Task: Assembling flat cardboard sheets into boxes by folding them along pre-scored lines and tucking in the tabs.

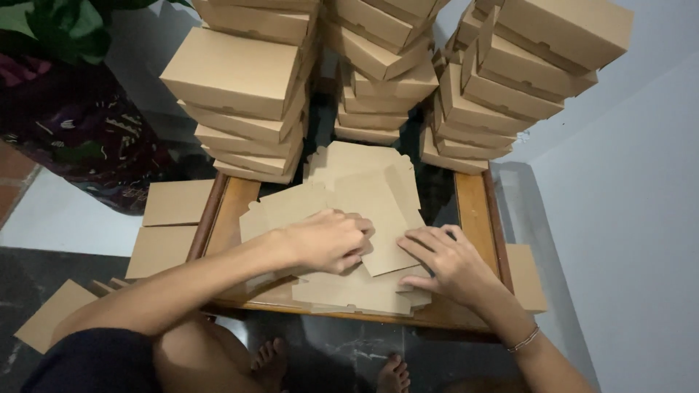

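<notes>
Your left hand curls on the flat cardboard blank; your right hand, fingers spread, pins it. Crease firmly along the scores.

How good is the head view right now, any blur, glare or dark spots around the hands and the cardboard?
Head view: dim, soft indoor light; the left hand and right hand on the flat cardboard blank look slightly soft but readable. No glare on the cardboard. Gaps between the stacked boxes are dark. Wide-angle distortion makes the stacks lean outward. The plant at top left is shadowed.
</notes>
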